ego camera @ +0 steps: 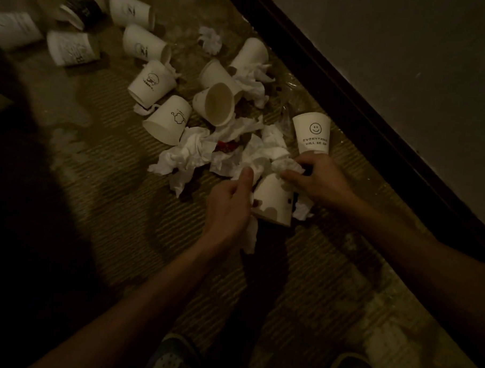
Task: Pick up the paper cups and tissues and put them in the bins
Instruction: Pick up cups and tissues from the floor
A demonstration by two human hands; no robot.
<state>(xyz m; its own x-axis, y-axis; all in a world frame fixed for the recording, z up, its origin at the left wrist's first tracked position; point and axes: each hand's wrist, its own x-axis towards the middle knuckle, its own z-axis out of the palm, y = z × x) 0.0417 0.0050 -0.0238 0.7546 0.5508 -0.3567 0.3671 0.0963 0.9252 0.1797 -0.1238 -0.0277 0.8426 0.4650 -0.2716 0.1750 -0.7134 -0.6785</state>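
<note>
Several white paper cups lie tipped over on a dim ribbed floor mat (118,206), among crumpled white tissues (187,153). My left hand (229,205) holds a tissue that hangs below the palm and touches the side of a stained cup (274,202) lying between my hands. My right hand (316,178) pinches a crumpled tissue (288,166) just above that cup. A cup with a smiley face (313,134) stands upside down right behind my right hand. An open-mouthed cup (217,103) lies further back.
A dark baseboard (350,105) and pale wall run diagonally along the right. More cups (72,48) and a dark-sleeved cup (82,5) lie at the top left. Something red (226,147) shows under the tissues. My feet (172,359) are at the bottom edge. No bin is visible.
</note>
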